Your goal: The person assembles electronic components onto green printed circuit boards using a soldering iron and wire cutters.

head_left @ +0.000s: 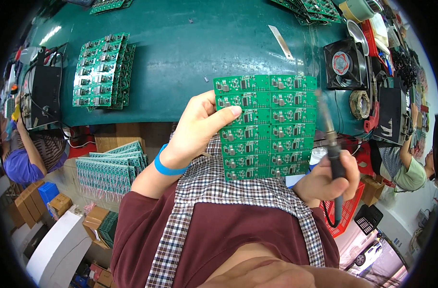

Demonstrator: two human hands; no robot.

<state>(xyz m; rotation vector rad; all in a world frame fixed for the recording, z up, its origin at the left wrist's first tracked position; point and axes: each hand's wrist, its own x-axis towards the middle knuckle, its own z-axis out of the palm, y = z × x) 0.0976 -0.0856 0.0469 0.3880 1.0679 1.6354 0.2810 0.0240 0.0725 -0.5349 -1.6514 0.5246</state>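
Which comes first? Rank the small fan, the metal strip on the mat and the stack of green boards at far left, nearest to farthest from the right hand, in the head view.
From the right hand:
1. Small fan, above it, at right.
2. Metal strip, farther up the mat.
3. Stack of green boards, far left.

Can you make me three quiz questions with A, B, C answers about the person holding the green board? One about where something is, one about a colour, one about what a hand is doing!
1. Where is the small fan?
A on the bench, right side
B on the floor
C in a hand

2. What colour is the wristband?
A red
B blue
C yellow

3. What is the right hand doing?
A resting empty
B waving
C gripping a soldering iron

Answers: A, it sits by the teal bench's right edge; B, blue band on the left hand's wrist, which holds the green board panel; C, fingers wrap the handle.
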